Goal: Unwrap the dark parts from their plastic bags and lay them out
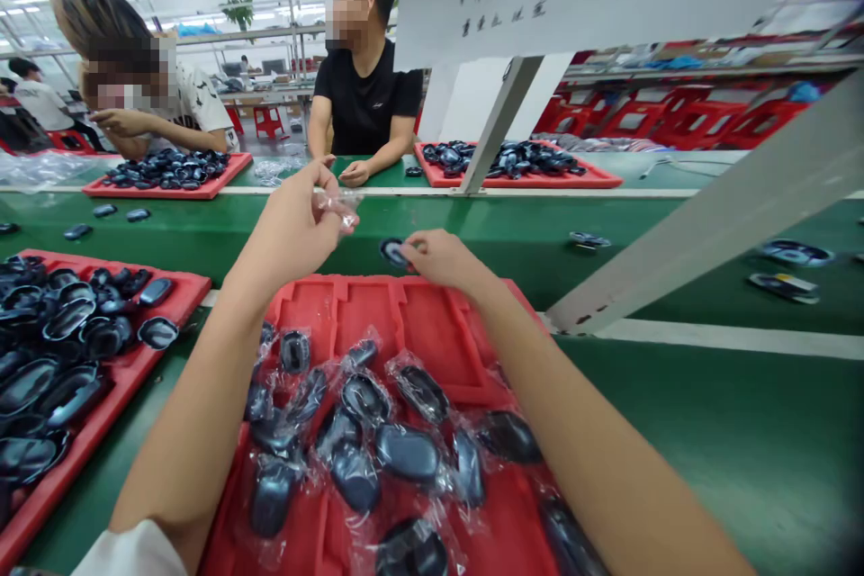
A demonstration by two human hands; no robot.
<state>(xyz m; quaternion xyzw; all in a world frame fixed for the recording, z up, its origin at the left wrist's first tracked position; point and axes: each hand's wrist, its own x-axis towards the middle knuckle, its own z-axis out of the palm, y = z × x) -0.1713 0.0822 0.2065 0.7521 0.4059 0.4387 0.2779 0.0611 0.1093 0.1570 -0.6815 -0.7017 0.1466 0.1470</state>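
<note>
Nearest, glossy dark-blue plastic shells wrapped in crinkled clear film [407,452] lie loosely heaped in a red plastic tray with moulded compartments [438,333]; the compartments at its far side show bare red. To the left, a second red plastic tray [189,290] holds a dense pile of unwrapped dark-blue shells [71,319], some hollow side up.

Just beyond the nearer tray's far edge, the right hand [440,257] pinches a small, dark oval shell with a pale inside [391,252] between thumb and fingertips, over a glossy green strip [486,234]. Higher and to the left, the left hand [319,207] has its fingers drawn narrow on a piece of clear plastic film [349,211]; it is blurred, and whether anything lies inside is hard to tell. The shell and this film are apart.

Across the strip, two more heaped red trays rest before two seated people, one in a black T-shirt [368,99], one in a patterned white top [199,99]. Red plastic stools [268,121] stand farther back.
</note>
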